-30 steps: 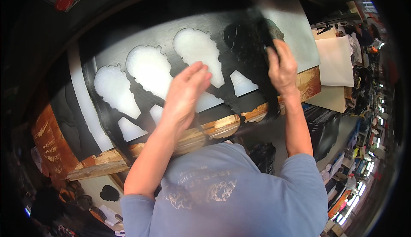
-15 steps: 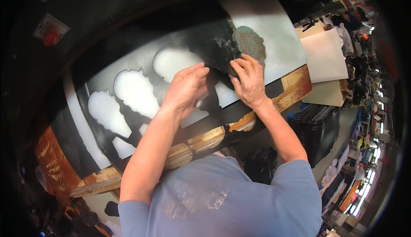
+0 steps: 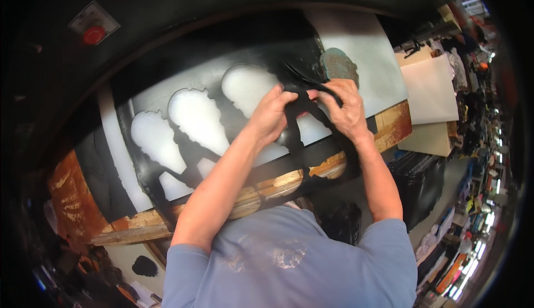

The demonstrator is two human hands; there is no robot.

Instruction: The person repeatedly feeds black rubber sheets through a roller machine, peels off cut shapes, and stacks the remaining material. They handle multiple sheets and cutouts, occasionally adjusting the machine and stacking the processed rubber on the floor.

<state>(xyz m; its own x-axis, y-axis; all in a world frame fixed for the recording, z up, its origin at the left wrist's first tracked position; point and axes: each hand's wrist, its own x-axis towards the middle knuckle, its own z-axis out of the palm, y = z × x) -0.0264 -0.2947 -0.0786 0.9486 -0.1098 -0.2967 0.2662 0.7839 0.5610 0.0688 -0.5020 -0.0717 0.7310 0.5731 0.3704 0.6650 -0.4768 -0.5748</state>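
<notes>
A thin black sheet point(image 3: 188, 148) with several sole-shaped holes is spread over a pale cutting board point(image 3: 384, 69); white shows through the holes. My left hand point(image 3: 271, 114) is closed on the sheet beside the rightmost large hole, thumb and fingers pinching it. My right hand point(image 3: 348, 107) grips the sheet's right part, and a strip of black bends up over its fingers. Just beyond that hand lies a worn greenish-brown sole-shaped plate point(image 3: 340, 66) on the board. The fingertips of both hands are close together, with black sheet between them.
A dark machine beam with a red button point(image 3: 94, 35) spans the far side. The worn wooden table edge point(image 3: 278, 184) runs in front of me. On the right are white and beige boards point(image 3: 428, 88) and a stack of black sheets point(image 3: 418, 188).
Both hands have taken hold of the black sheet. Its right part is now lifted and bent, drawn toward me over the table edge. The view has shifted slightly.
</notes>
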